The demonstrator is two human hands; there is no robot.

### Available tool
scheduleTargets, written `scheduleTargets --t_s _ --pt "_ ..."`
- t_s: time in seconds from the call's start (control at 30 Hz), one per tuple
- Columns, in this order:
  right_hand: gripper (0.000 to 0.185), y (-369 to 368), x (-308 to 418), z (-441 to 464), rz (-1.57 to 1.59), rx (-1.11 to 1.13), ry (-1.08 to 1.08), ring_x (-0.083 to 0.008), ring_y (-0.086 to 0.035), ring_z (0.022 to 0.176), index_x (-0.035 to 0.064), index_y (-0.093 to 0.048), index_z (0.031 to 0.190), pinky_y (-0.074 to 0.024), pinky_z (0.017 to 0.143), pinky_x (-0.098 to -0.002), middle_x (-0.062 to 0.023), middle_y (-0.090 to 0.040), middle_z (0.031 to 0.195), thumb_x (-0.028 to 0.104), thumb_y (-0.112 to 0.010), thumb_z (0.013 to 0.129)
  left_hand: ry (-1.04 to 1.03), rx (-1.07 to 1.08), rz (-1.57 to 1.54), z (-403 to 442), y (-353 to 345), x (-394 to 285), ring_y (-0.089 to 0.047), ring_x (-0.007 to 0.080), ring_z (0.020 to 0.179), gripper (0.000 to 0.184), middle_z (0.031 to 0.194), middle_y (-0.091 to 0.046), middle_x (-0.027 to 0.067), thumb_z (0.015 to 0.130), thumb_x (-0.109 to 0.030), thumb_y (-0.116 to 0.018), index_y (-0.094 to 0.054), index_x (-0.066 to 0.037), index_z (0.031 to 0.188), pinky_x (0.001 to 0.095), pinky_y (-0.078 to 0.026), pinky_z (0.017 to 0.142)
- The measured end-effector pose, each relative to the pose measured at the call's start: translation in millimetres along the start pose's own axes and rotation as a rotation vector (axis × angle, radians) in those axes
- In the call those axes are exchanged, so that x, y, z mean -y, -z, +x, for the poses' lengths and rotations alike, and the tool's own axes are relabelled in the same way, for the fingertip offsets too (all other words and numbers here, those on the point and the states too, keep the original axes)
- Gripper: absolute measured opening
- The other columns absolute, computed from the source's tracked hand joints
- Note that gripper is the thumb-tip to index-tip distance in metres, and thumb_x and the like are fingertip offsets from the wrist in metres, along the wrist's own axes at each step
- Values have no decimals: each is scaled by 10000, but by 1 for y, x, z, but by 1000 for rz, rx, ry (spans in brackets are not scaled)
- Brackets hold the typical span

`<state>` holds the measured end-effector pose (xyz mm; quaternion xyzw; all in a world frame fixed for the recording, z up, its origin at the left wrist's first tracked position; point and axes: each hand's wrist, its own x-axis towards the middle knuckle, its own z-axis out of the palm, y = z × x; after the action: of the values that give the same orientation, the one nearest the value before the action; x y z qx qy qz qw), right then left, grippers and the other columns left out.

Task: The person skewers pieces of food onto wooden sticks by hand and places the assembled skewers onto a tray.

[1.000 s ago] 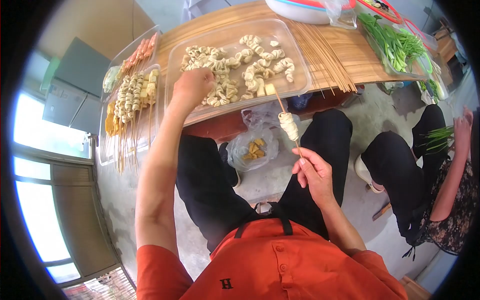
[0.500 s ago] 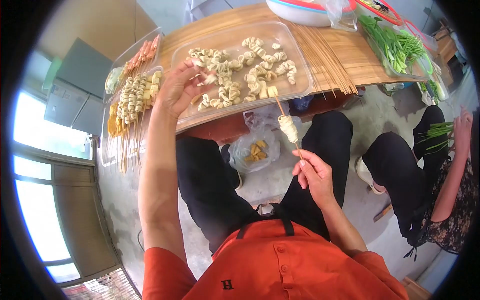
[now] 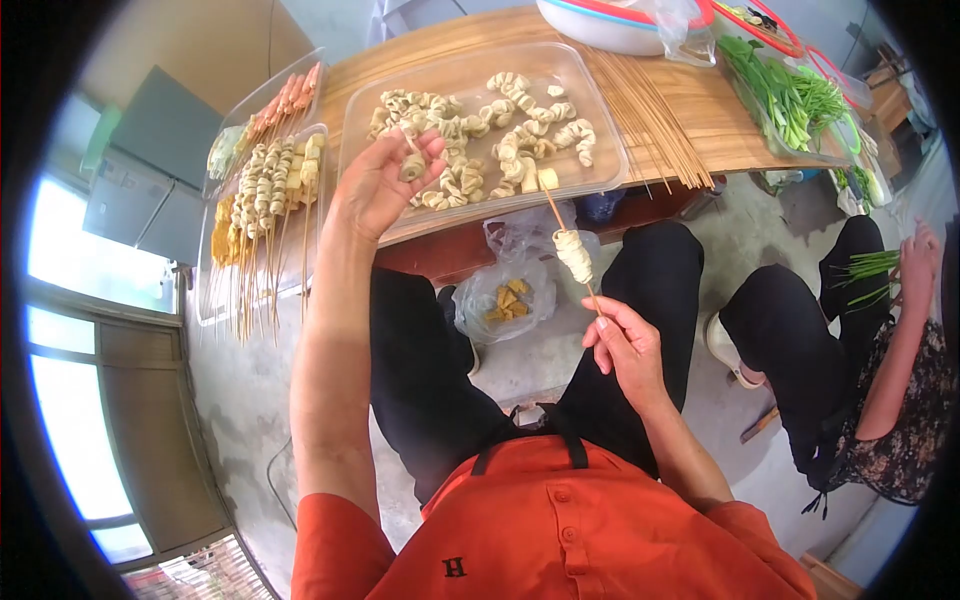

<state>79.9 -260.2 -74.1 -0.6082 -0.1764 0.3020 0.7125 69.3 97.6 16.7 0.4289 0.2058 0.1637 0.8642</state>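
Observation:
My left hand is above the near left part of a clear plastic tray, its fingers closed on a small pale coiled food piece. Many similar coiled pieces lie in the tray. Over my knees, my right hand pinches the lower end of a thin wooden skewer. A pale twisted piece is threaded on that skewer, between my fingers and its upper end, which points toward the tray's near edge.
Trays of filled skewers stand at the left. Bare skewers lie right of the tray. Green vegetables and a white basin are farther right. A bag of yellow pieces is below the table. Another person's hand holds green stalks.
My left hand first rose from the coiled pieces with one in its fingers, then turned and shifted slightly right over the tray. My right hand has stayed almost still with the skewer.

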Motion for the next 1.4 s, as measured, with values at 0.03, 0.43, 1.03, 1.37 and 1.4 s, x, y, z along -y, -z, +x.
scheduleTargets --t_s 0.03,0.43,1.03,1.37,1.4 --pt "282 0 0 0 0 3 -3 -22 -444 511 -4 -583 1244 -364 470 -172 -31 -599 766 88 -482 997 -1 -2 -2 -1 0 1 -607 317 1098 194 1157 -605 214 991 -112 -494 -492 23 1130 443 -536 931" --pt "275 -2 4 -2 -19 -1 -5 -21 -437 514 0 -588 1235 -359 471 -170 -29 -596 768 86 -484 996 0 31 -111 -3 10 10 -612 262 1005 269 1108 -615 170 995 -122 -447 -468 55 1197 398 -528 876" --pt "280 -47 43 -12 -110 255 -5 -13 -433 495 24 -598 1244 -367 454 -178 -13 -601 743 65 -486 991 -109 134 -460 -30 -2 31 -569 290 1075 266 1201 -526 213 983 -89 -438 -451 91 1178 387 -520 924" --pt "280 -53 42 -9 -86 249 -34 -14 -429 490 22 -588 1251 -362 446 -177 -18 -596 740 78 -483 998 -150 96 -413 -43 -16 37 -572 267 1054 282 1195 -538 205 985 -118 -443 -466 74 1192 377 -518 916" --pt "280 -54 42 -9 -84 246 -42 -14 -428 489 21 -586 1252 -361 446 -176 -20 -597 741 79 -482 999 -151 116 -412 -43 -16 39 -573 264 1053 279 1190 -544 201 984 -121 -448 -475 70 1185 376 -518 916"
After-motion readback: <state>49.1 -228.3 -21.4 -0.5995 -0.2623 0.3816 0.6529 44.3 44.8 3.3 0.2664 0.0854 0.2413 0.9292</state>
